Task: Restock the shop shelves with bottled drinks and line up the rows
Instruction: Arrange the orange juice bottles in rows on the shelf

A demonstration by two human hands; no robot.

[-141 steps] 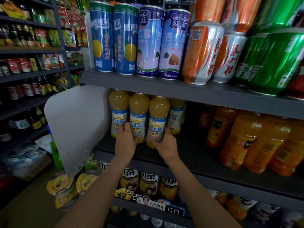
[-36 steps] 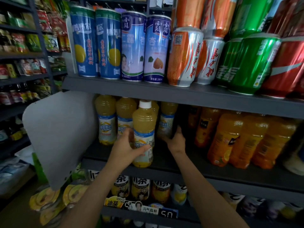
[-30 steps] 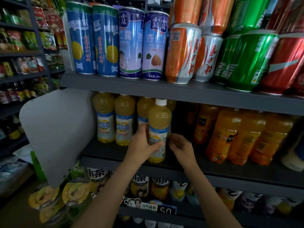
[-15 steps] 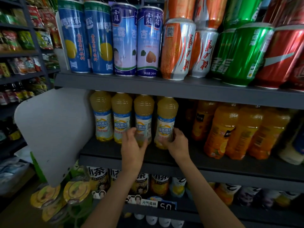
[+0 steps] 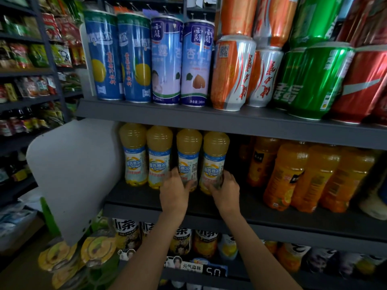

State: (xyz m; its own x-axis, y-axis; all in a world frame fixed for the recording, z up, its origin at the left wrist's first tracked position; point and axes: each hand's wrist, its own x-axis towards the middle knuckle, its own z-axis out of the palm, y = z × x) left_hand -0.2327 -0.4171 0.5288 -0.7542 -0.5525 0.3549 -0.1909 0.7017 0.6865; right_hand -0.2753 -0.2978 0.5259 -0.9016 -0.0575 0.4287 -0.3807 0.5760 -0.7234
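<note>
Several yellow juice bottles with blue and white labels stand in a front row on the middle dark shelf [image 5: 146,197]. My left hand [image 5: 174,190] grips the base of the third bottle [image 5: 188,151]. My right hand [image 5: 227,190] grips the base of the fourth, rightmost bottle [image 5: 215,155]. Two more bottles of the row [image 5: 134,151] stand untouched to the left. All stand upright and side by side, with their caps hidden behind the shelf above.
Orange drink bottles [image 5: 293,174] fill the same shelf to the right, past a dark gap. Tall drink cans [image 5: 167,61] line the shelf above. A white side panel [image 5: 73,170] borders the row on the left. Tea bottles [image 5: 182,241] sit on the shelf below.
A second ago my left hand held a bottle out in front of the shelf. That bottle now stands as the fourth in the front row, and both hands hold the bases of the two right bottles.
</note>
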